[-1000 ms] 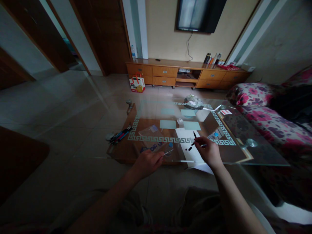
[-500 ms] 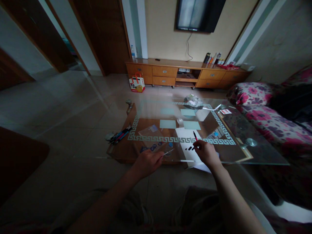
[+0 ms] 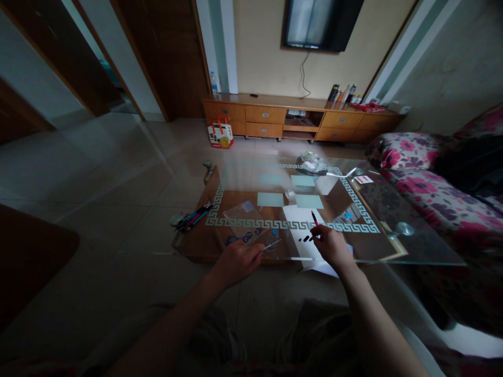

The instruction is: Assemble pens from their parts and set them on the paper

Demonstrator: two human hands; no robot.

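A: Where the glass table (image 3: 393, 246) ends at its left corner, a bundle of pens (image 3: 193, 217) lies loose, tips fanned toward the floor side. Parked out of the working area, I'd judge, but within reach.

B: Next along?

A: Clear plastic bag (image 3: 243, 213) flat on the glass, blue round pieces (image 3: 247, 238) just beside its near edge. Then the left hand (image 3: 238, 261), at the table's near edge. Fingers closed in a pinch on a thin pale stick (image 3: 272, 244); too small to say whether it's a brush or a refill.

B: Its lie?

A: Long axis nearly level, free end pointing right and slightly away, toward the white paper (image 3: 301, 225). Held low, seemingly kept ready beside the work.

B: And the paper?

A: It lies on the glass, its near end hanging over the table edge. Short black marks or small pieces (image 3: 305, 239) sit on it; can't tell which. The right hand (image 3: 333, 246) rests on the sheet, fingers gripped around a red-tipped pen (image 3: 314, 219) as for writing.

B: Pen's direction?

A: Long axis tilted up, visible red end pointing away from the person and a little left; the lower end is hidden in the fingers, near the black marks. Heel of the hand probably steadies the paper.

B: Further right?

A: Pale green cards (image 3: 309, 202) behind the paper, a floral sofa (image 3: 428, 183) at the right.
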